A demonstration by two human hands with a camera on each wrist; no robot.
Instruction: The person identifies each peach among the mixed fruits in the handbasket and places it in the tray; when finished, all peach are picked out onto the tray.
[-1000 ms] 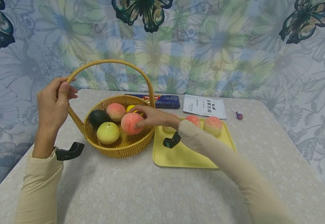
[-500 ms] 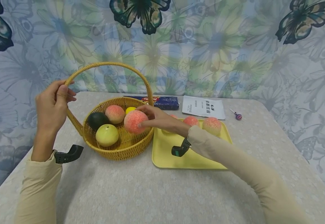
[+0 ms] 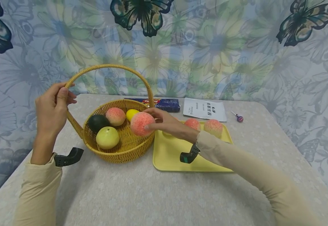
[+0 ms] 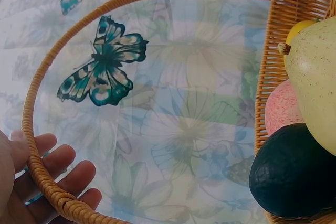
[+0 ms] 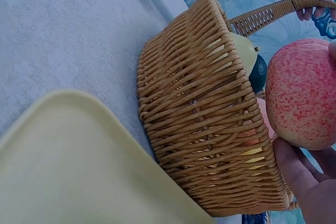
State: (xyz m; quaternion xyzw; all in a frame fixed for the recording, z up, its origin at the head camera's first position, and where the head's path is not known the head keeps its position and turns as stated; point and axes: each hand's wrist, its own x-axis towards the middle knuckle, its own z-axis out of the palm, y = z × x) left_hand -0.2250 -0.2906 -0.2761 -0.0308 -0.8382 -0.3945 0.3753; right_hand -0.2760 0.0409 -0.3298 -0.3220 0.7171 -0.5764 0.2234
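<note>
My left hand grips the arched handle of a wicker basket on its left side, thumb and fingers around it in the left wrist view. My right hand holds a pink speckled peach over the basket's right rim; thumb and fingers pinch it. Inside the basket are another peach, a dark green avocado-like fruit, a pale yellow-green pear and a yellow fruit, probably a lemon. On the yellow tray sit peaches, partly hidden by my right arm.
Behind the basket lies a blue spaghetti box. A white printed packet is beside it, and a lollipop lies farther right. The tray stands close against the basket's right side. A flowered curtain hangs behind the table.
My right hand has moved right with the peach, from above the basket's middle to its right rim, uncovering the yellow fruit. The left hand keeps its hold on the handle.
</note>
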